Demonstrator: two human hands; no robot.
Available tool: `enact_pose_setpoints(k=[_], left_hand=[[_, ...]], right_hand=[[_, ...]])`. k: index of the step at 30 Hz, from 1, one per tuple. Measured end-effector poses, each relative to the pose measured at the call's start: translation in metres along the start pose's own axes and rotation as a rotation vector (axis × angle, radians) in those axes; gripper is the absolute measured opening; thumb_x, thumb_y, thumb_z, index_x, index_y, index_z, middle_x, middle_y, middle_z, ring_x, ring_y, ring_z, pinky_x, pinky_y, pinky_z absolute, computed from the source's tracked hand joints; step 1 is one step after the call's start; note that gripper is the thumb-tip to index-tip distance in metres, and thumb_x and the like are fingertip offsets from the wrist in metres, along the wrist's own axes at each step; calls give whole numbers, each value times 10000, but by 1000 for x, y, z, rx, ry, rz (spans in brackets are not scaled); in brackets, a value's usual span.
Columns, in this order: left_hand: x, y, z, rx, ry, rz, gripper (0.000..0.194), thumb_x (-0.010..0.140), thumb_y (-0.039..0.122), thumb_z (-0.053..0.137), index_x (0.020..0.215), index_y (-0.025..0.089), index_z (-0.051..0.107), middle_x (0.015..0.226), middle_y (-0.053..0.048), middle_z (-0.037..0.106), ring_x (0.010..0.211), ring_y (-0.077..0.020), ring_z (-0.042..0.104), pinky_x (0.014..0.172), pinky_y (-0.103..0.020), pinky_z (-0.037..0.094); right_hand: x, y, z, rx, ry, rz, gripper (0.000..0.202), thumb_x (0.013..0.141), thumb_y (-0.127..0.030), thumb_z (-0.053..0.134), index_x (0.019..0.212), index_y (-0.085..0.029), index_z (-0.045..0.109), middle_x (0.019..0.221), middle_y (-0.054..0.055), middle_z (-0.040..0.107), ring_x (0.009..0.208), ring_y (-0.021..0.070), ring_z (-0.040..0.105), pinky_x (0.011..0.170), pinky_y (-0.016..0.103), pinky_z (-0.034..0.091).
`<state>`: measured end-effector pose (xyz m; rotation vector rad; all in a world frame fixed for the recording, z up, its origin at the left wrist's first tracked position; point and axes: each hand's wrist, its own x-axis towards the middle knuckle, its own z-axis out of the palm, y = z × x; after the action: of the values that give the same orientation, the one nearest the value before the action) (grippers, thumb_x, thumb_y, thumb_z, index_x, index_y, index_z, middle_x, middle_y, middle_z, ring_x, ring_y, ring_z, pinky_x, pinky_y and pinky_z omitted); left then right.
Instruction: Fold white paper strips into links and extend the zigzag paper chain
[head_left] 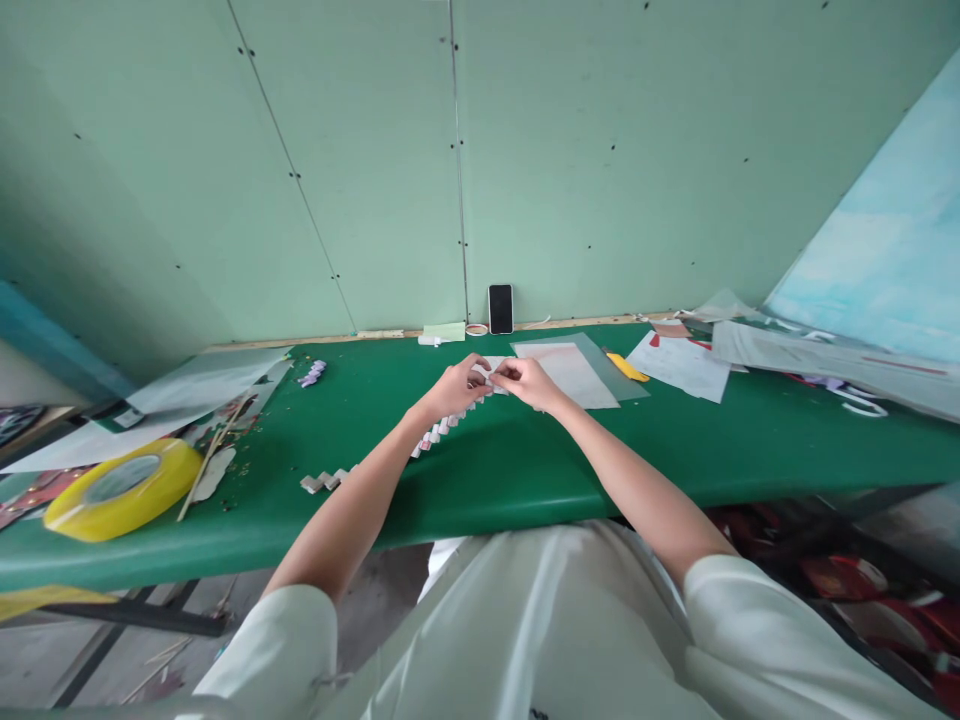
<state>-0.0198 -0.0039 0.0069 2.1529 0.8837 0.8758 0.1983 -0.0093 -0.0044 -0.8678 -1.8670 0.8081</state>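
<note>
A zigzag chain of folded paper pieces point(435, 435) runs over the green tabletop, passes behind my left forearm and comes out again at its lower left. Its upper end reaches my fingers. My left hand point(459, 388) is closed on this end, thumb and fingers pinched together. Close beside it, my right hand point(526, 382) pinches at the same spot, its fingertips almost meeting the left ones. A piece of white paper point(493, 362) shows just behind the fingertips. Exactly which folded piece each hand grips is hidden by the fingers.
White sheets point(574, 372) and a yellow cutter point(627, 367) lie to the right. A phone point(500, 309) leans on the wall. At left are a large yellow tape roll point(161, 465), thin sticks point(214, 455), paper scraps and a small purple folded piece point(313, 373).
</note>
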Motion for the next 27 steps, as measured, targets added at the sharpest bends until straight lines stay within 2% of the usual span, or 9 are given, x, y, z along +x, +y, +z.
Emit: enact_pose_setpoints(k=[4,8,11,17,22,27], left_hand=[[-1,-1,-3,49,-66,-46,214,869,363,735,922,212,594,887,-79,778,754,-225,739,635,-315,547],[-3,3,-7,135,-184,-137,207,860,390,697,901,209,605,927,-71,772,783,-222,710,621,-293,509],[-4,5,-8,165,-224,-165,190,862,391,654,890,204,626,910,-67,760,763,-214,677,604,-284,474],[-4,4,-13,146,-243,-109,202,853,392,663,893,195,646,919,-78,753,815,-220,686,639,-279,470],[-4,10,-17,146,-234,-111,160,863,327,631,943,189,652,912,-78,757,797,-213,685,640,-278,475],[-4,7,-13,139,-273,-63,76,859,243,610,895,184,642,913,-76,764,792,-198,697,667,-274,492]], right_hand=[[2,2,-3,-18,-56,61,372,856,-524,762,758,-166,757,689,47,703,607,157,579,560,275,409],[2,6,-7,-37,-162,178,389,825,-534,795,739,-156,773,686,63,713,585,148,554,550,276,386],[2,12,-8,-27,-207,240,373,795,-522,831,750,-155,789,703,76,730,591,152,560,559,280,396],[4,20,-5,60,-185,305,350,752,-489,868,739,-146,797,689,87,727,593,151,544,557,283,390],[3,16,-6,150,-171,318,366,719,-503,882,727,-150,785,662,59,698,593,143,540,570,285,396],[-2,8,-13,306,-341,399,390,683,-470,925,839,-137,796,783,67,729,654,137,600,621,277,467]])
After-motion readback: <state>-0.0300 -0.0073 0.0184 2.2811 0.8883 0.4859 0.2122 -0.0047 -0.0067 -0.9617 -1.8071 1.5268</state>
